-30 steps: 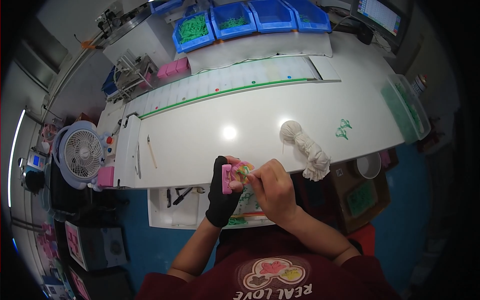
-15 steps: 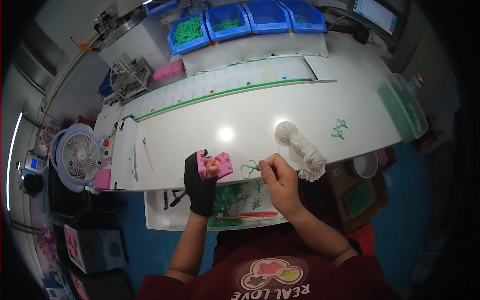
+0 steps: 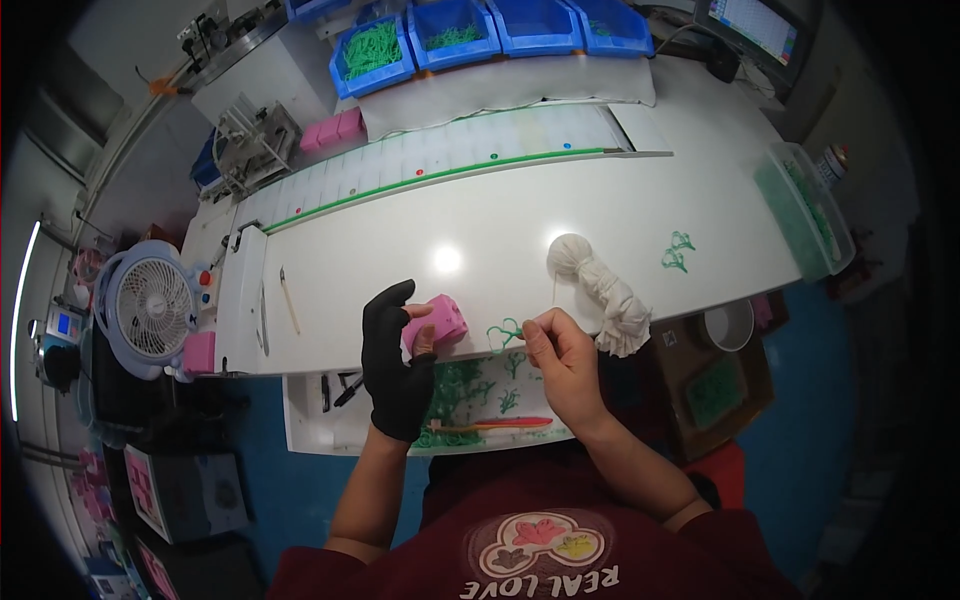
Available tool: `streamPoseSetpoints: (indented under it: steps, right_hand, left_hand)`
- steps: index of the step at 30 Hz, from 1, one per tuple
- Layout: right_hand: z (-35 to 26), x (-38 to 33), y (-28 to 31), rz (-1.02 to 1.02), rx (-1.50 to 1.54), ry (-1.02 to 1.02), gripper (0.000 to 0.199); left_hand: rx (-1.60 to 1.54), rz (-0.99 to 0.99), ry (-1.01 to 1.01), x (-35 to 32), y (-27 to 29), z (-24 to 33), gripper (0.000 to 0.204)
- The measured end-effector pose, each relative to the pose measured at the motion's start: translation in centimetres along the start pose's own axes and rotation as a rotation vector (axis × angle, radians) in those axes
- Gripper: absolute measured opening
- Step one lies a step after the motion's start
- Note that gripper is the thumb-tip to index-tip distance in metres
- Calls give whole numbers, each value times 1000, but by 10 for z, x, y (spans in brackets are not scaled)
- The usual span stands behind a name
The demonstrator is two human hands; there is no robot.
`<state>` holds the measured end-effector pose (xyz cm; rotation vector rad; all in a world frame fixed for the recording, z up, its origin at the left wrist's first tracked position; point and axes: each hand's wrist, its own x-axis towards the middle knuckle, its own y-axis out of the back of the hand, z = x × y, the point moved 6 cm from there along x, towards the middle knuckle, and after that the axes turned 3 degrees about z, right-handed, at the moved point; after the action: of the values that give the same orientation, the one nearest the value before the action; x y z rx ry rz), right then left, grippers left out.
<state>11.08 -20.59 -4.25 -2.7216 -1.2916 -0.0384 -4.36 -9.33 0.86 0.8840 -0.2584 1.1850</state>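
Observation:
My left hand (image 3: 388, 370), in a black glove with bare fingertips, grips a pink rubbery block (image 3: 443, 318) above the table's front edge. The block's smooth side faces up, and small notches show at its right end. Close to its right, my right hand (image 3: 565, 362) is bare and pinches a thin green looped piece (image 3: 501, 338) between thumb and fingertips. The piece hangs apart from the block. Beyond my right hand lies a tied white cloth bundle (image 3: 603, 290). Two similar green pieces (image 3: 678, 252) rest farther right on the table.
Below the table edge, an open drawer (image 3: 345, 432) holds green scraps and a red-handled tool (image 3: 515, 424). A thin pen-like tool (image 3: 289, 300) lies left. Blue bins (image 3: 455, 60) line the back, a fan (image 3: 152, 312) stands left, and a clear tub (image 3: 815, 225) sits right.
My left hand has turned the pink block over, so a smooth side now shows instead of the hollow side with fingers in it. My right hand still pinches the green piece, nearly unmoved.

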Motion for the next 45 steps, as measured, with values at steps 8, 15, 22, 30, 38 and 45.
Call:
streamPoseSetpoints:
  steps: [8, 15, 22, 30, 38, 45]
  right_hand:
    - [-3, -8, -5, -19, -50, 39, 23]
    - [0, -12, -7, -33, -41, 34, 22]
    - [1, -16, -9, -52, -56, 35, 22]
    - [-2, -17, -10, -58, -119, 44, 20]
    - [-25, -20, -10, -49, -366, 260, 15]
    - [-27, -20, -8, -36, -346, 256, 15]
  left_hand:
    - [-465, -254, 358, -31, -29, 6, 46]
    - [-424, -392, 382, -35, -38, 8, 42]
    - [-420, -374, 405, -37, -41, 5, 30]
    - [-456, -340, 428, -36, -41, 5, 20]
    - [-485, -345, 389, -37, -42, 2, 14]
    - [-512, -318, 380, -37, -41, 0, 14]
